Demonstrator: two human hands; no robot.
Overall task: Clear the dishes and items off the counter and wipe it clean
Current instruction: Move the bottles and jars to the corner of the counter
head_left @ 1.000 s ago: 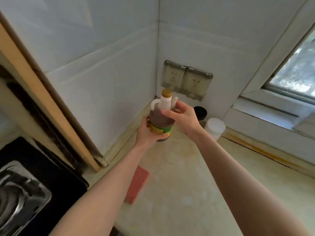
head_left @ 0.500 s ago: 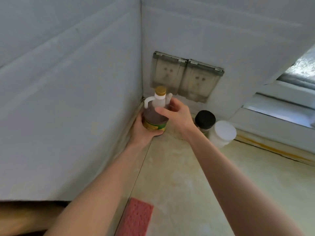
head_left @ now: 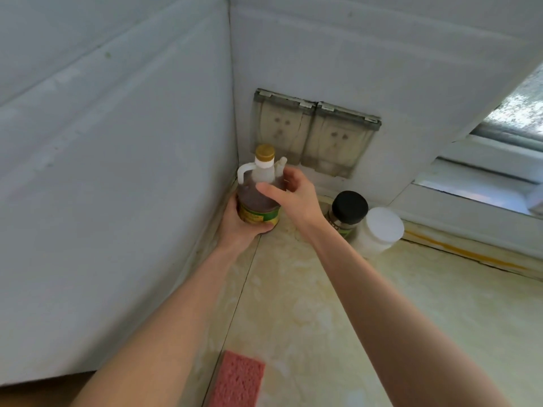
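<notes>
Together, left hand (head_left: 239, 224), right hand (head_left: 294, 198), gripping bottle (head_left: 250, 201)

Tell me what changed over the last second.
The bottle of brown liquid, gripped low by the left hand and at its shoulder by the right hand, moved deeper into the wall corner. Both grips held. The black-lidded jar, white-lidded jar and pink sponge stayed put.

No legible text, even on the bottle (head_left: 255, 215) label.
</notes>
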